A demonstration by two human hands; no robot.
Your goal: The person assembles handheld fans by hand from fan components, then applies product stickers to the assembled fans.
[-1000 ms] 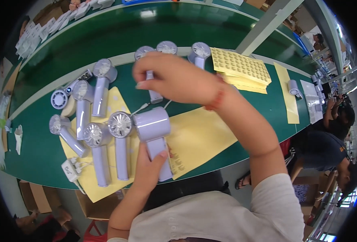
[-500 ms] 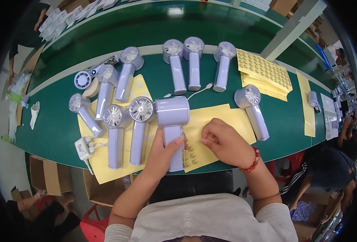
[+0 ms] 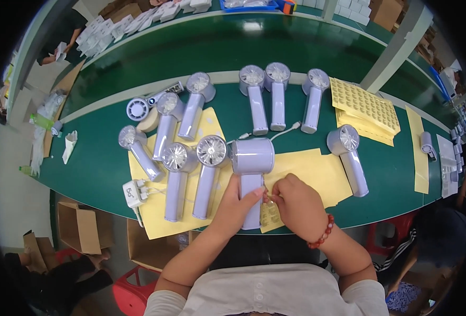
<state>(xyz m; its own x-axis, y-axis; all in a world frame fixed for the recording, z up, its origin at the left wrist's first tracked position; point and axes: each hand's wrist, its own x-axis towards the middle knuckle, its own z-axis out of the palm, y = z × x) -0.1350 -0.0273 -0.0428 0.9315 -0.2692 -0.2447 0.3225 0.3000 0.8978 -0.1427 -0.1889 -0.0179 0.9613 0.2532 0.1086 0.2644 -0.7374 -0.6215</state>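
My left hand [image 3: 232,204] is wrapped round the handle of a lilac handheld fan [image 3: 253,157], its barrel-shaped head pointing away to the left. Thumb on top, fingers curl under the handle's right side. My right hand [image 3: 299,204], with a red bead bracelet [image 3: 325,231] at its wrist, is pinched close beside that handle, near the left fingertips. Whatever is in the pinch is too small to name. Under both lies a yellow sticker sheet [image 3: 301,166] with small printed labels near the fan's base. Two more lilac fans [image 3: 204,189] [image 3: 175,196] lie just left.
Several similar fans [image 3: 312,105] lie along the table's back and one [image 3: 354,166] at right. A white charger [image 3: 134,194] with cables sits at left. Stacked yellow label sheets [image 3: 364,108] rest at the back right, near a grey post [image 3: 396,50]. Other people work at both sides.
My right hand has moved left and down to the fan handle, its pinched fingers now beside the left fingertips. The left hand keeps its hold; the whole view has shifted.
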